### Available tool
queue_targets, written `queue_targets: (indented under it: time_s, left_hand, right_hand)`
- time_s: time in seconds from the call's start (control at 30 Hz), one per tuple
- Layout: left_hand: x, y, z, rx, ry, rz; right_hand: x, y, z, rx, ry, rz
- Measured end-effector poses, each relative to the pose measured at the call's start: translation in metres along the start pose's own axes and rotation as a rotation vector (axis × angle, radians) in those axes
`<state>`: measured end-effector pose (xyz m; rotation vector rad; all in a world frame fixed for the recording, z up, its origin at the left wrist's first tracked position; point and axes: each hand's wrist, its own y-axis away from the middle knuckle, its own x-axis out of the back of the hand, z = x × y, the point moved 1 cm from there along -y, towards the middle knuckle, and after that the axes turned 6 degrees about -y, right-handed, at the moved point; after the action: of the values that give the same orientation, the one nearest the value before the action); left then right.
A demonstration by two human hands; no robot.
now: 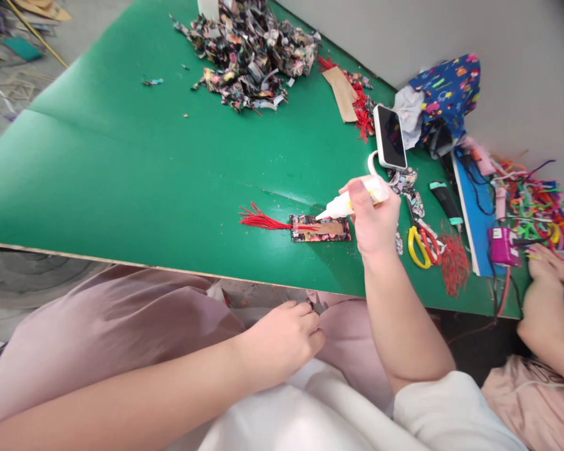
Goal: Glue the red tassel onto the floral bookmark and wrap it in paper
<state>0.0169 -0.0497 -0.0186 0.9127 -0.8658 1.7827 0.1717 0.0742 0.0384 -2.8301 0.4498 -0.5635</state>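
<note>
My right hand (378,222) is closed around a white glue bottle (345,203), tilted so its nozzle points down and left. The nozzle tip is at the upper edge of a small flat rectangular piece (333,228) on the table; I cannot tell if they touch. That piece has a dark floral fabric border and a brown strip in the middle. A red thread tassel (263,218) fans out from its left end, its cord lying along the strip. My left hand (289,338) rests over my lap below the table edge, fingers curled in; whatever they hold is hidden.
The green table (136,175) bears a heap of floral fabric pieces (258,50) at the back. To the right are a phone (391,138) on a stand, yellow-and-red-handled scissors (420,246), a cutter (445,202), red threads (455,260) and another person's hands (548,263).
</note>
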Motion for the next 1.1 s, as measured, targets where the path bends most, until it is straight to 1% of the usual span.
queue_targets:
  time_s: [0.53,0.73,0.87,1.1]
  left_hand:
    - [-0.001,-0.001,0.000,0.005,-0.008,-0.023]
    - [-0.003,-0.001,0.000,0.008,-0.011,-0.018]
    - [-0.004,0.000,0.000,0.005,-0.012,-0.012]
    - [-0.002,-0.001,-0.001,0.002,0.002,-0.033]
  right_hand:
    - [0.027,-0.004,0.012,0.042,0.043,0.048]
    - [0.032,-0.004,0.020,0.065,0.043,0.080]
    - [0.034,-0.004,0.021,0.065,0.059,0.089]
    - [0.039,-0.004,0.022,0.071,0.080,0.143]
